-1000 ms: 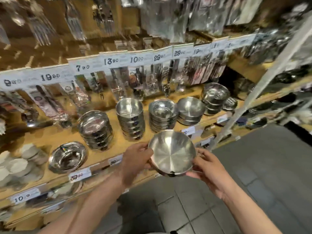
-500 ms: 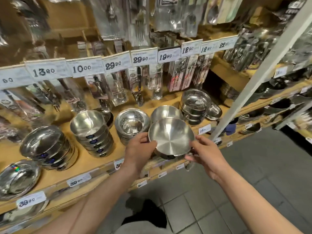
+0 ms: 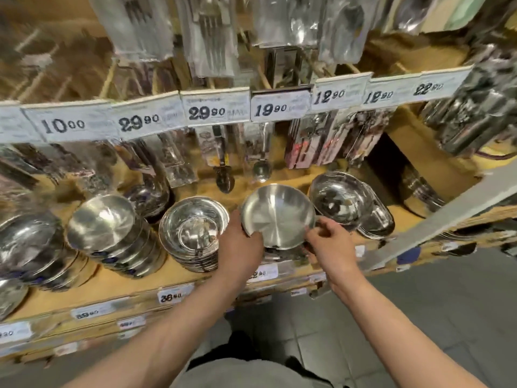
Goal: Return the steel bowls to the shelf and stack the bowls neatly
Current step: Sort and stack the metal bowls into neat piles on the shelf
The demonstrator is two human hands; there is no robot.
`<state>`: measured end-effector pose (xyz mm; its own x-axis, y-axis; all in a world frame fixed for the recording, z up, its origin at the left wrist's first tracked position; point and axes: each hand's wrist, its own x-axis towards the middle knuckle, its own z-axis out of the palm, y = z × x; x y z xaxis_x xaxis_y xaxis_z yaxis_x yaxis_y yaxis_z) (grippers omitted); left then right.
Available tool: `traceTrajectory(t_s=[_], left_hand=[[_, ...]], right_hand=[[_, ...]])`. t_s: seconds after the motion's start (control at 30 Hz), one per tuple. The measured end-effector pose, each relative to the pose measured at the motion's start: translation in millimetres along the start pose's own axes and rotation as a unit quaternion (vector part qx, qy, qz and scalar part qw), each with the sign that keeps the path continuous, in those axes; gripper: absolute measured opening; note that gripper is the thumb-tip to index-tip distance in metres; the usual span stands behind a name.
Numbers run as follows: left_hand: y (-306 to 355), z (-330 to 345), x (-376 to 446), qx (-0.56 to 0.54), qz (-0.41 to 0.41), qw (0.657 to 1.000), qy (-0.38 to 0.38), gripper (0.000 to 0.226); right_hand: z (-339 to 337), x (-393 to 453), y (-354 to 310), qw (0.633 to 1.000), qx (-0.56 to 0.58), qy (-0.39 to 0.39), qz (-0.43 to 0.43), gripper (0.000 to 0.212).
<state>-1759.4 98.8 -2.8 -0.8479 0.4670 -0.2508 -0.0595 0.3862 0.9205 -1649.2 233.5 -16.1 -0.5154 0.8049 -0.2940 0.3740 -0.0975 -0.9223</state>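
Holding: we have one steel bowl (image 3: pixel 278 215) between both hands, just above the wooden shelf (image 3: pixel 179 273), mouth tilted toward us.
Left hand: our left hand (image 3: pixel 240 247) is curled round the bowl's left rim, thumb over the edge.
Right hand: our right hand (image 3: pixel 331 242) pinches the right rim with bent fingers.
Where it sits: between the stack of rimmed bowls (image 3: pixel 194 233) on the left and the shiny stack (image 3: pixel 342 204) on the right; whether it already rests on bowls beneath, we cannot tell.
Done so far: we count several stacks standing along the shelf, including a taller stack (image 3: pixel 112 236) further left.
Left to do: we judge this bowl not yet released; it needs seating level on its pile.
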Motion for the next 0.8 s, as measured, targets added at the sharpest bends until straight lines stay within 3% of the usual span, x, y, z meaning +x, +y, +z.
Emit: traceTrajectory(t_s=[0.17,0.4,0.7,0.8], left_hand=[[-5,17,4,0.002,0.007,0.999,0.032,0.06],[-11,36,9,0.021,0.0,0.994,0.103,0.055],[-12,39,-4,0.005,0.009,0.994,0.111,0.059],[-16,40,-11,0.012,0.012,0.993,0.114,0.06]], right_hand=[[1,18,17,0.998,-0.056,-0.018,-0.037,0.01],[1,22,18,0.996,-0.059,-0.046,-0.051,0.009],[-1,18,15,0.994,-0.055,-0.065,-0.069,0.013],[-1,10,16,0.993,-0.025,-0.083,-0.075,0.025]])
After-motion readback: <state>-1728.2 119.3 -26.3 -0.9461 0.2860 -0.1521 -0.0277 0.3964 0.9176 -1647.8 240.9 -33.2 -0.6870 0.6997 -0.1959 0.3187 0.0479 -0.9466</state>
